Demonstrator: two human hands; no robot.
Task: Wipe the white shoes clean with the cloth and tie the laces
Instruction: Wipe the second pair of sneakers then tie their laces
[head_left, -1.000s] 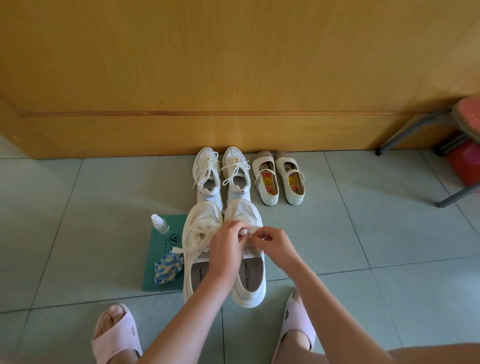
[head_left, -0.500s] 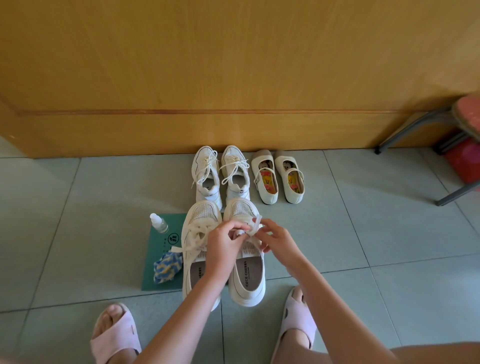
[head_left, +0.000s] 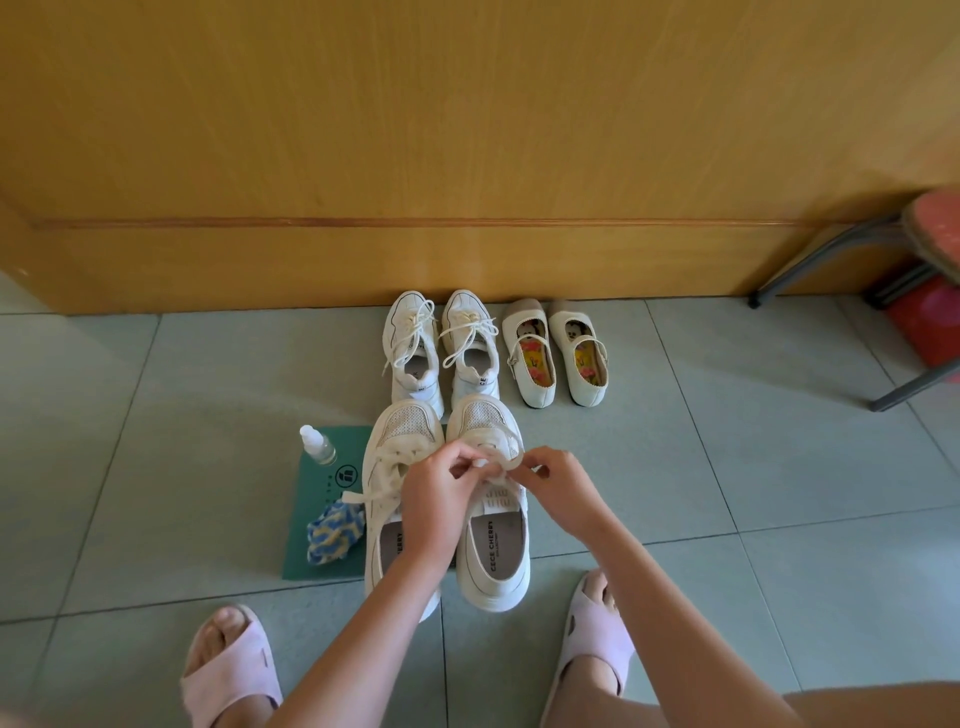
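Left hand (head_left: 434, 506) and right hand (head_left: 558, 486) each pinch the laces (head_left: 491, 467) over the right shoe (head_left: 493, 551); cloth (head_left: 332, 532) lies beside the left shoe (head_left: 392, 457).

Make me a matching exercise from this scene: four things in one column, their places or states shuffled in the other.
1 spray bottle
2 cloth
3 strap shoes
4 lace

A pinched by left hand and right hand
B beside the wooden wall
C upright on the green mat
D crumpled on the mat beside a sneaker

Pairs: 1-C, 2-D, 3-B, 4-A
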